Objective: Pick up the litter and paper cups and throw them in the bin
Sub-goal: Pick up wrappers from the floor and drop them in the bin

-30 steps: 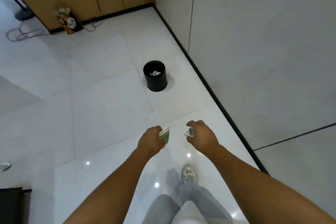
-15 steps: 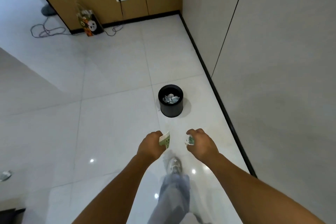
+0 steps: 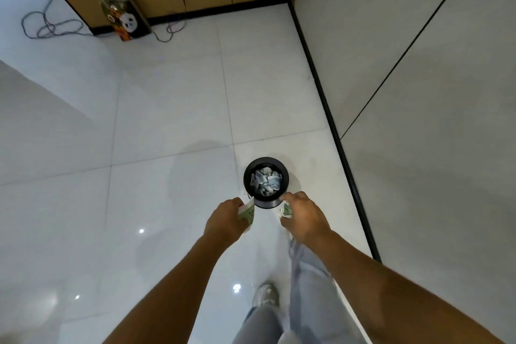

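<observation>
A small round black bin (image 3: 246, 176) stands on the white tiled floor close to the right wall, with crumpled paper (image 3: 265, 180) inside. My left hand (image 3: 224, 219) grips a green and white paper cup (image 3: 247, 213) just short of the bin's near left rim. My right hand (image 3: 305, 216) holds a crumpled green and white piece of litter (image 3: 286, 210) at the bin's near right rim. Both hands are held out in front of me, with the bin just beyond them.
A grey wall with a black skirting (image 3: 332, 120) runs along the right. A patterned bag (image 3: 124, 15) leans on the wooden wall at the back, beside a plugged-in cable (image 3: 167, 32) and a loose cord (image 3: 47, 26). My legs and a shoe (image 3: 266, 294) show below.
I have walked towards the bin, which has come from well ahead to just beyond my hands. Both hands keep their hold on the cup and the litter.
</observation>
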`<action>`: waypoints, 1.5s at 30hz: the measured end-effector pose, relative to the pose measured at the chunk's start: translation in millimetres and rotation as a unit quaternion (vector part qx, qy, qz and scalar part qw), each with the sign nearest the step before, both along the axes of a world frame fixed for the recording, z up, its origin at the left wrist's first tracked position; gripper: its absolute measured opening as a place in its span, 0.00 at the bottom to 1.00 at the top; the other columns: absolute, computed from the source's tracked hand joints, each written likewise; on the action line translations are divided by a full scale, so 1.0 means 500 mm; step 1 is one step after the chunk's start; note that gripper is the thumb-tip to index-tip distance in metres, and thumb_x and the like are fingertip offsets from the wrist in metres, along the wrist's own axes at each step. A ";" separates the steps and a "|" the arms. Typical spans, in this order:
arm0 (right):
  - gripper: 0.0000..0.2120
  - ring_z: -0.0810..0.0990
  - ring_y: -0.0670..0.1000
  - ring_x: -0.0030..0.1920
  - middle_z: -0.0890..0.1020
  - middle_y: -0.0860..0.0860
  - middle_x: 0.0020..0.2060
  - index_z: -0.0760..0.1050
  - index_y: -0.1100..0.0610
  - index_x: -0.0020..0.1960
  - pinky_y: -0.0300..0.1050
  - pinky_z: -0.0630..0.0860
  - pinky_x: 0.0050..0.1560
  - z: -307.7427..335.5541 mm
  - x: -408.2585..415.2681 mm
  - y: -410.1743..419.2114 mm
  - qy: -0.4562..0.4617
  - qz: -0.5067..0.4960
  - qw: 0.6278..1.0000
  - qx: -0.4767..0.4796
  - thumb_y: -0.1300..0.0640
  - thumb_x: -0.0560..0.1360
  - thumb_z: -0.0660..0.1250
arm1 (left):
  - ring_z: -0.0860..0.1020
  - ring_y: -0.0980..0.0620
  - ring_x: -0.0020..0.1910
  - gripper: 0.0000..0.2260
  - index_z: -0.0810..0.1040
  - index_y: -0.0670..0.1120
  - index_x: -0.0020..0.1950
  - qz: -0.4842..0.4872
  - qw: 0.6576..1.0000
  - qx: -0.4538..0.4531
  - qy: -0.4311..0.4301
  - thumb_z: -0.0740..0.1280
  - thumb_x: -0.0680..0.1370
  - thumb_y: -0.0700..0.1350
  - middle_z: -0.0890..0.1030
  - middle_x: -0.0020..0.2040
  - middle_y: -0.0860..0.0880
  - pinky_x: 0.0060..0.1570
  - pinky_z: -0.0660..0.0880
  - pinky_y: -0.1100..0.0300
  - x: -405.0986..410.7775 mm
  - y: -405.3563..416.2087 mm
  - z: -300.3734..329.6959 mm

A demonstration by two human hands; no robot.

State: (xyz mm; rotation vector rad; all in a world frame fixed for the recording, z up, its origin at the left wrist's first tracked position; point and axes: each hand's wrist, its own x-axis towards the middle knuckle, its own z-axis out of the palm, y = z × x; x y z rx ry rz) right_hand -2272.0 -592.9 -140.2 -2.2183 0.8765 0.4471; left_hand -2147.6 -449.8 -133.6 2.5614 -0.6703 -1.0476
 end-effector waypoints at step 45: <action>0.27 0.71 0.55 0.66 0.67 0.53 0.69 0.63 0.50 0.74 0.50 0.72 0.64 -0.725 0.348 -0.300 0.145 0.085 0.982 0.080 0.58 0.77 0.64 | 0.73 0.45 0.60 0.23 0.71 0.45 0.67 0.195 0.970 0.090 0.113 0.70 0.74 0.48 0.72 0.64 0.46 0.55 0.73 0.55 0.279 -0.330 -0.747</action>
